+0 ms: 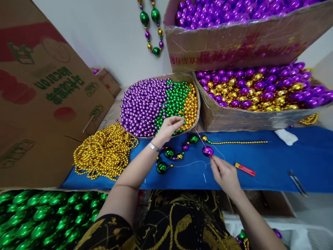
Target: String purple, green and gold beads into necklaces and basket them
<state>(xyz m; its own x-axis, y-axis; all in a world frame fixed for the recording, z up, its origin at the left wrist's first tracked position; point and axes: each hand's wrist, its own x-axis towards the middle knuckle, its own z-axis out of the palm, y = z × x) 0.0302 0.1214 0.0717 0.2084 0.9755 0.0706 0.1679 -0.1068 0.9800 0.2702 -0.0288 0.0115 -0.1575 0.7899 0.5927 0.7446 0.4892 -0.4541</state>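
Observation:
My right hand (225, 173) pinches a large purple bead (207, 150) above the blue cloth. A thin needle (199, 137) sticks up out of this bead toward the box of small beads. Over that box's front edge, my left hand (170, 127) has its thumb and fingers pressed together, with a small green bead (184, 122) at the tips. Below it a part-strung bead strand (185, 147) of green, purple and gold lies curved on the cloth, its white thread (191, 162) trailing to the right.
The small-bead box (198, 104) holds purple, green and gold beads. Boxes of larger beads (260, 86) stand at right. Gold bead chains (102, 152) are heaped at left. A red lighter (245, 169), tweezers (298, 183) and a white scrap (286, 136) lie on the cloth (273, 159).

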